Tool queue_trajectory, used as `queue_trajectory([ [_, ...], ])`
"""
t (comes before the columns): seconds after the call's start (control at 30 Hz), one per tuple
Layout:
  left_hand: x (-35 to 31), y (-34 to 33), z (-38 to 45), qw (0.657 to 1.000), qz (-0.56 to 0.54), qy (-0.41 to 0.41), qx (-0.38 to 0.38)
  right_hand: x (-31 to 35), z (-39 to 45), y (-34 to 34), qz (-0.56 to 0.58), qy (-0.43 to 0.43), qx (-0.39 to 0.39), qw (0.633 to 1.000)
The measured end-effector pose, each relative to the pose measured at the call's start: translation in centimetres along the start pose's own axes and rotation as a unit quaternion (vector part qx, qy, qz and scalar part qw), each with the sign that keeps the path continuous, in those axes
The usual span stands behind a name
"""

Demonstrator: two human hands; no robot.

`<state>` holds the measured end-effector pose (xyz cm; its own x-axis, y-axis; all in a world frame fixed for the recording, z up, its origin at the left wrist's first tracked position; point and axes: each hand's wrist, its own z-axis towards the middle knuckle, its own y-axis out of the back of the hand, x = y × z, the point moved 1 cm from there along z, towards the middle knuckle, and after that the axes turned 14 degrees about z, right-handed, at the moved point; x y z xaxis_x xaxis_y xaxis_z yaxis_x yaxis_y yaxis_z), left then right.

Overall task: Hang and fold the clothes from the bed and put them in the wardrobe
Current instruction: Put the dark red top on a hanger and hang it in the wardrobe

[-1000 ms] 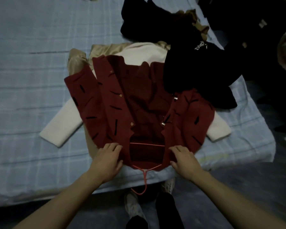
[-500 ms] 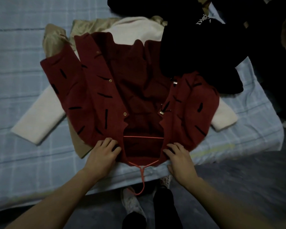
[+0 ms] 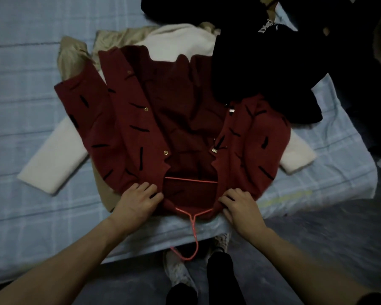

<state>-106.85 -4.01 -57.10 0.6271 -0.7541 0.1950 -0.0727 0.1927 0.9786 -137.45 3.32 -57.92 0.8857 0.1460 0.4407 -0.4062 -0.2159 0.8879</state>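
My left hand (image 3: 139, 202) and right hand (image 3: 242, 206) lie flat with fingers spread, each grip pressing a shoulder of the dark red knit cardigan with black dashes and gold buttons (image 3: 141, 128), which lies open on the pale blue checked bed sheet (image 3: 20, 84) over a thin pink wire hanger (image 3: 190, 219) whose hook hangs past the bed edge. A heap of black clothes with white lettering (image 3: 262, 62) covers its far right side, and beneath it lie a fuzzy cream sweater (image 3: 53, 159) and a crumpled tan garment (image 3: 75, 53).
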Motion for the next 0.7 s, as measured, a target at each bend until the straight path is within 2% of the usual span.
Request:
queue_trajectory([
  [0.23, 3.7, 7.5, 3.3, 0.994, -0.046, 0.09, -0.048, 2.5, 1.6, 8.2, 0.096, -0.042, -0.084, 0.991],
  [0.4, 6.9, 15.1, 6.4, 0.971, -0.118, 0.187, -0.092, 4.9, 3.5, 16.6, 0.146, -0.019, -0.161, 0.976],
  [0.7, 12.6, 31.1, 10.8, 0.953, -0.078, 0.202, -0.211, 10.5, 6.0, 33.3, 0.167, 0.031, -0.28, 0.945],
])
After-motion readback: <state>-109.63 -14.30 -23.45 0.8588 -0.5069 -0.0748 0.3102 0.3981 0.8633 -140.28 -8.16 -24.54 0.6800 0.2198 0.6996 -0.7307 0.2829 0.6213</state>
